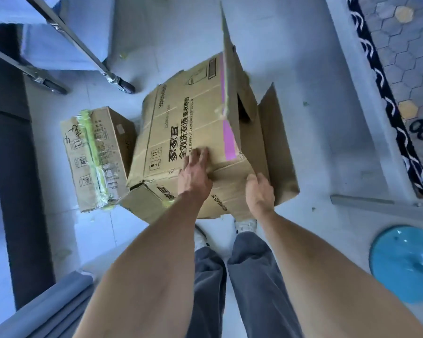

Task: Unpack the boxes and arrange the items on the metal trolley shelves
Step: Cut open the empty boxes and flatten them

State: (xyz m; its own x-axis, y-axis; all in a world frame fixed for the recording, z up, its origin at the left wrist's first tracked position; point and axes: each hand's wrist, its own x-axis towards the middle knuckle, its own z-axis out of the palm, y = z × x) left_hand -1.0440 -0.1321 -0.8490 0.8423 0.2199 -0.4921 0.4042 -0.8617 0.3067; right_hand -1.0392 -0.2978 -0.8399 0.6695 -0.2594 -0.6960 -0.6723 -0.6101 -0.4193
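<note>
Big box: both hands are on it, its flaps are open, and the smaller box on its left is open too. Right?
Not quite. The head view shows the small box sealed, with green tape running along its top seam. The rest holds: the left hand and right hand are on the big box, whose flaps stand open.

Large open carton [193,132] sat on the floor, flaps up — left hand [193,174] flat on its printed side, right hand [259,191] gripped the near edge. Smaller taped box [95,157] just beside it, trolley legs [83,52] behind.
</note>
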